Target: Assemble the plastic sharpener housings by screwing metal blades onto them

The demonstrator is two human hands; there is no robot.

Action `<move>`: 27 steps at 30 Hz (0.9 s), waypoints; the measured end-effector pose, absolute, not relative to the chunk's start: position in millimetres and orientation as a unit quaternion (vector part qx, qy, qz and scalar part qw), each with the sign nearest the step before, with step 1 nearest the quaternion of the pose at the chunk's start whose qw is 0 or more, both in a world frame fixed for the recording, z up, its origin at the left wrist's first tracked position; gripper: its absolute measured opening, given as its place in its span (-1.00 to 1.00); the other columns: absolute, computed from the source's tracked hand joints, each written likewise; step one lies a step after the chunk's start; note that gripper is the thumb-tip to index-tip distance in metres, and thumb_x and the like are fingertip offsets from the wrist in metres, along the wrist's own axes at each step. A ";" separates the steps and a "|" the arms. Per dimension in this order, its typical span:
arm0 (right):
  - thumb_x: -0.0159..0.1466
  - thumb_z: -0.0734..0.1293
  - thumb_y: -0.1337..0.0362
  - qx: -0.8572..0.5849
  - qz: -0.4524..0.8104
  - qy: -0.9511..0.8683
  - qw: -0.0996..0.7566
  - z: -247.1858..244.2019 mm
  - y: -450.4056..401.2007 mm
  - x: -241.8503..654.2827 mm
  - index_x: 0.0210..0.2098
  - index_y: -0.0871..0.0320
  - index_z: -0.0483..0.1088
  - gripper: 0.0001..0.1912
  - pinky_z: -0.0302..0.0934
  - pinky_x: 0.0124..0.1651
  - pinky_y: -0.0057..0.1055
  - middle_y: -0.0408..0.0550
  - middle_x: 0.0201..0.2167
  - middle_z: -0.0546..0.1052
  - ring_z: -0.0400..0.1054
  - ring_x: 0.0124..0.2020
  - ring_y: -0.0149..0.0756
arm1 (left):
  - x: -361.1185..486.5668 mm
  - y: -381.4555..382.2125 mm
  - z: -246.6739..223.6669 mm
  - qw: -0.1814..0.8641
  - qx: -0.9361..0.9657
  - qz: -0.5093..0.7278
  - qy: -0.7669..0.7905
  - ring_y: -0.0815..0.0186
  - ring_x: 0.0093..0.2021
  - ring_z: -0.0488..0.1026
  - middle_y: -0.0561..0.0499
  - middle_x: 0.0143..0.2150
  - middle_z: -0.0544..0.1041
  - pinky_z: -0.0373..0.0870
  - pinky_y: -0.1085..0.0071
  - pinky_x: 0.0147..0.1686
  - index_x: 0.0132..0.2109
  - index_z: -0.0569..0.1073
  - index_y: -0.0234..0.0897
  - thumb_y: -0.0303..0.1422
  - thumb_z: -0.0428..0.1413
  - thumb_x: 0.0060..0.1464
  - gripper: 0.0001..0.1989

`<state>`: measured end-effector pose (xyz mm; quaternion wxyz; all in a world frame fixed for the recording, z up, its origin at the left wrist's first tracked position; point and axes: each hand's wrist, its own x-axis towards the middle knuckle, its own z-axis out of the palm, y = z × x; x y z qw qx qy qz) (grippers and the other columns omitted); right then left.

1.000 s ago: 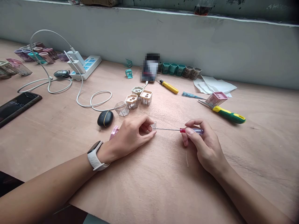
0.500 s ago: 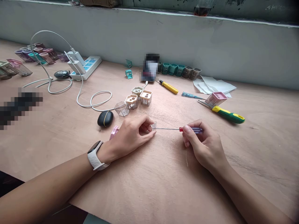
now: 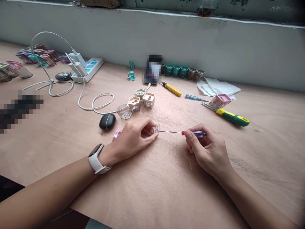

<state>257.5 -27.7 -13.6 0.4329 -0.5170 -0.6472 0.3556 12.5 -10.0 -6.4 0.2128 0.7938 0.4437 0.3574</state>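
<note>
A small clear plastic piece (image 3: 156,128) is pinched in the fingers of my left hand (image 3: 135,136), low over the wooden table (image 3: 147,187). My right hand (image 3: 209,146) is closed around the purple handle of a screwdriver (image 3: 199,134) with a red collar. Its thin shaft points left and its tip meets the clear piece; the exact contact is too small to make out. Partly hidden behind my left hand lies a pink plastic part (image 3: 116,135). A black oval case (image 3: 107,121) sits just beyond my left wrist.
Hexagonal and square sharpeners (image 3: 134,103) stand beyond my left hand. Farther right lie a yellow cutter (image 3: 172,89), a blue screwdriver (image 3: 196,97), a green-yellow tool (image 3: 233,117) and a pink sharpener (image 3: 221,101). A power strip (image 3: 91,70) with white cables is at back left.
The screwdriver handle has shifted very slightly left with my right hand, and its grip looks slightly turned. My left hand has barely moved.
</note>
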 end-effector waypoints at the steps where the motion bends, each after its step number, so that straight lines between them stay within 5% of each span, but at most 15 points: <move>1: 0.37 0.36 -0.02 -0.523 0.347 -0.648 0.432 -13.6 -27.8 257.3 -0.30 0.19 0.40 -0.63 0.14 -0.61 -0.52 -0.23 -0.61 0.30 0.21 -0.65 -0.50 | 12.5 -9.9 -6.5 0.211 0.795 0.358 0.442 0.45 -0.36 0.50 0.10 -0.34 0.56 0.44 0.55 -0.33 -0.20 0.50 -0.31 -0.49 0.27 0.14 -0.90; 10: 0.39 0.31 -0.08 -0.544 0.332 -0.653 0.409 -8.7 -32.1 254.6 -0.47 0.20 0.36 -0.50 0.00 -0.64 -0.50 -0.24 -0.71 0.21 0.12 -0.71 -0.54 | 12.3 -8.6 -7.6 0.208 0.798 0.353 0.441 0.46 -0.36 0.51 0.11 -0.33 0.56 0.46 0.56 -0.31 -0.16 0.51 -0.30 -0.50 0.27 0.14 -0.87; 17: 0.45 0.29 0.11 -0.460 0.386 -0.657 0.456 -15.1 -35.1 255.0 -0.04 0.10 0.30 -0.78 0.33 -0.46 -0.53 -0.14 -0.38 0.46 0.37 -0.46 -0.45 | 11.0 -9.6 -10.4 0.202 0.807 0.341 0.437 0.45 -0.35 0.51 0.11 -0.32 0.57 0.48 0.57 -0.29 -0.16 0.49 -0.29 -0.51 0.27 0.14 -0.85; 27: 0.39 0.36 0.24 -0.466 0.209 -0.723 0.466 -15.6 -37.9 252.5 -0.20 0.14 0.41 -0.90 0.27 -0.55 -0.57 -0.12 -0.38 0.56 0.39 -0.55 -0.49 | 11.7 -10.2 -8.0 0.202 0.809 0.337 0.437 0.42 -0.34 0.52 0.09 -0.31 0.58 0.49 0.54 -0.28 -0.18 0.49 -0.29 -0.50 0.25 0.15 -0.89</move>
